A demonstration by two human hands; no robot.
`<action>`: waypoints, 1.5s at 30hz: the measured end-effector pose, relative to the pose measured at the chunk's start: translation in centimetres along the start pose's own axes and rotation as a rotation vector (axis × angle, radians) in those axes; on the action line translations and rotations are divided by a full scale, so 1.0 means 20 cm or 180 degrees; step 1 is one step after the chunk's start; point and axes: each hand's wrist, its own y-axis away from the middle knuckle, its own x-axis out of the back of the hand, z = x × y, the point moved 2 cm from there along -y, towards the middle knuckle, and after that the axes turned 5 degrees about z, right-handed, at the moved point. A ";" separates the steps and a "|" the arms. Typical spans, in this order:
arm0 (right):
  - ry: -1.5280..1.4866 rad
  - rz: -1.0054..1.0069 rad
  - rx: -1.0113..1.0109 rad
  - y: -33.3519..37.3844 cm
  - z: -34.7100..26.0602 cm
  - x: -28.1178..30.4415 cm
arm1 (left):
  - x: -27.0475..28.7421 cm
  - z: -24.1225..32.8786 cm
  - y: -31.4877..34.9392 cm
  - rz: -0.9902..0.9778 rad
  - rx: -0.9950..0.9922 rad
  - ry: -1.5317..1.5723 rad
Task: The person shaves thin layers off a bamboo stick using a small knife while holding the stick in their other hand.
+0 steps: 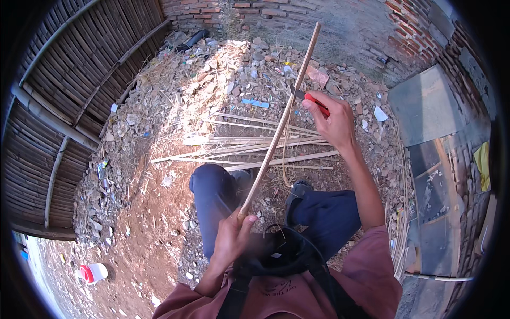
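Observation:
A long bamboo strip (269, 154) slants up and away from me, above my knees. Its near end is gripped by my left hand (232, 234), fingers wrapped round it. My right hand (336, 119) is closed on the red handle of a knife (317, 103). The dark blade lies against the strip above its middle, and a thin shaving seems to hang down from that spot. Beneath the strip, several loose bamboo strips (212, 159) lie crossed over one another on the ground, in front of my feet.
Rubble and litter (249, 64) cover the ground up to a brick wall (276, 13). A bamboo slat wall (58, 111) rises on the left. Grey panels (427, 106) lean at right, near more thin strips. A white container with a red band (94, 273) lies at lower left.

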 end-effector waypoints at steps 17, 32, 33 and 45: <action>0.1526 0.0190 -0.1078 -0.82 0.80 0.17 | 0.08 -0.16 0.01 0.0017 0.0295 -0.0217; -0.1212 -0.0725 -0.0408 0.22 -0.16 -0.06 | 0.10 -0.13 -0.16 -0.0914 0.1331 0.1829; -0.1201 -0.0803 -0.0268 0.30 -0.22 -0.08 | 0.10 -0.13 -0.16 -0.1080 0.1094 0.2016; -0.1242 -0.1194 0.0945 0.56 -0.36 -0.21 | 0.01 -0.02 -0.15 -0.0725 -0.0117 0.1353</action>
